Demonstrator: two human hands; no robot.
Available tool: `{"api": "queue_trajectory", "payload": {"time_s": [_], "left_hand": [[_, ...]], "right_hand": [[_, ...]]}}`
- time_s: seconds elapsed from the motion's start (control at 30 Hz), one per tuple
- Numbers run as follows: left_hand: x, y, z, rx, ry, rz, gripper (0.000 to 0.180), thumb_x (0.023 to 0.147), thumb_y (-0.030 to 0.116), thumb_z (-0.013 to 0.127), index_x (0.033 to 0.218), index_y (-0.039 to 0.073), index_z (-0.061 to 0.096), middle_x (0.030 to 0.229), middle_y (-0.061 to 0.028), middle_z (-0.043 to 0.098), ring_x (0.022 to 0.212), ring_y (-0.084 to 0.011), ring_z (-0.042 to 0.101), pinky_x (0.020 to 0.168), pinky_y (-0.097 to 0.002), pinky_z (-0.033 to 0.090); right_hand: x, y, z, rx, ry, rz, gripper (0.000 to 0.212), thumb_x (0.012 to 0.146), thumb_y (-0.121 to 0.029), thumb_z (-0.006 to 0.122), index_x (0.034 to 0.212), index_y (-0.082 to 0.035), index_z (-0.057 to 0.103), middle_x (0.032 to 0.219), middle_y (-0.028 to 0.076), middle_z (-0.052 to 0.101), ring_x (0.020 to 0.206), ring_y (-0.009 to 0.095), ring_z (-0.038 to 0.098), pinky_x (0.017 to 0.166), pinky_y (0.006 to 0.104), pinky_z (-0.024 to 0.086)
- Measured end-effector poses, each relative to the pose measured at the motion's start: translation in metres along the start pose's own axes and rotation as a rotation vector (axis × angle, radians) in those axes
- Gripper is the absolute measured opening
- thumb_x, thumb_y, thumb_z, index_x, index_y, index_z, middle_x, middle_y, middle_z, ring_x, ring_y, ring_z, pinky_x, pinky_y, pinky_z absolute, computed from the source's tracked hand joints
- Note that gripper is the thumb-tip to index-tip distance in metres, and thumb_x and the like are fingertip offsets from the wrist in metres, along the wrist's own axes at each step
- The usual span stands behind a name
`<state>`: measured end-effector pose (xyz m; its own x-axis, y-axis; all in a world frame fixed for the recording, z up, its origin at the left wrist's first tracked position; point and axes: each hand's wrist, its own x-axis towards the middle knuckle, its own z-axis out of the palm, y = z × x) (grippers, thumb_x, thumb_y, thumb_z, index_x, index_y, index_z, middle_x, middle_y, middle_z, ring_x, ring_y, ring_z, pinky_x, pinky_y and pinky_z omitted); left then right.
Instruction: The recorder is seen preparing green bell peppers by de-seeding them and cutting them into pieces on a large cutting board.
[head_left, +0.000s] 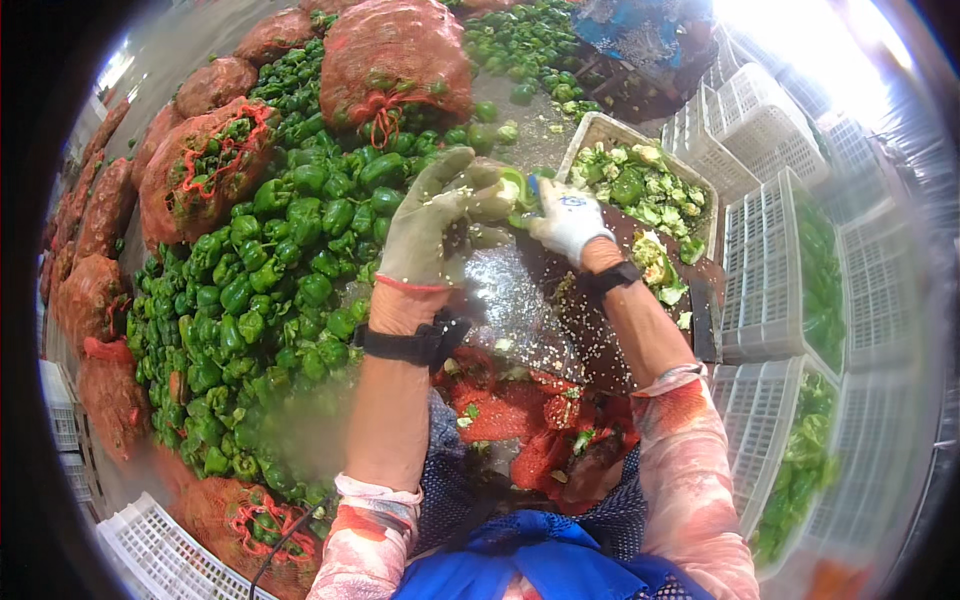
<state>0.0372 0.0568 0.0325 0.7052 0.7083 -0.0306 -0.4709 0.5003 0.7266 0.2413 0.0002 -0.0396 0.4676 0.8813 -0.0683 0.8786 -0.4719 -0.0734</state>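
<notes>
Nearest us, our blue apron (540, 565) hangs below the forearms. Our gloved left hand (432, 225) is clamped on a green pepper (508, 192); our white-gloved right hand (568, 222) closes on a blue-handled tool just beside it. Beyond: a crate of cut pieces (640, 185), and a loose pepper heap (270, 290) at left.

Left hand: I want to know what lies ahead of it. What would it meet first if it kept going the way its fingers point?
Probably the loose green peppers just beyond the left hand; depth is unclear.
</notes>
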Motion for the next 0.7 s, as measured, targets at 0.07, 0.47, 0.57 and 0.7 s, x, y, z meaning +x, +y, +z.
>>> {"api": "queue_trajectory", "payload": {"time_s": [0.07,0.47,0.57,0.7], "left_hand": [[0.006,-0.003,-0.004,-0.105,-0.103,-0.022,0.041,0.087,0.000,0.050,0.128,0.000,0.044,0.110,-0.0133,0.061,0.089,-0.0228,0.066,0.067,-0.0320,0.057],[-0.004,-0.047,0.019,-0.113,-0.155,-0.280,0.040,0.094,0.030,0.052,0.128,0.010,0.049,0.118,-0.0052,0.056,0.105,-0.0201,0.057,0.083,-0.0354,0.051],[-0.012,-0.070,0.028,-0.458,-0.324,-0.633,0.047,0.097,0.047,0.044,0.127,0.012,0.050,0.115,-0.0050,0.060,0.100,-0.0206,0.060,0.086,-0.0430,0.051],[-0.015,-0.083,0.043,-0.611,-0.337,-0.667,0.044,0.096,0.044,0.048,0.125,0.011,0.051,0.111,-0.0066,0.061,0.102,-0.0215,0.061,0.091,-0.0396,0.050]], "right_hand": [[0.005,0.004,0.011,0.047,-0.038,-0.009,0.056,0.081,-0.032,0.056,0.130,-0.006,0.049,0.123,0.021,0.056,0.111,0.034,0.056,0.094,0.0399,0.044],[-0.122,0.043,-0.060,0.945,0.078,0.072,0.030,0.081,-0.019,0.063,0.105,-0.001,0.061,0.085,0.009,0.065,0.080,0.015,0.061,0.071,0.0313,0.049],[-0.167,0.018,-0.083,0.519,0.232,0.071,0.055,0.077,-0.028,0.068,0.122,-0.001,0.053,0.113,0.021,0.059,0.103,0.032,0.059,0.089,0.0390,0.047],[-0.204,0.007,-0.102,0.586,0.563,-0.004,0.043,0.081,-0.010,0.065,0.122,0.000,0.055,0.115,0.015,0.059,0.098,0.022,0.061,0.087,0.0328,0.050]]}}
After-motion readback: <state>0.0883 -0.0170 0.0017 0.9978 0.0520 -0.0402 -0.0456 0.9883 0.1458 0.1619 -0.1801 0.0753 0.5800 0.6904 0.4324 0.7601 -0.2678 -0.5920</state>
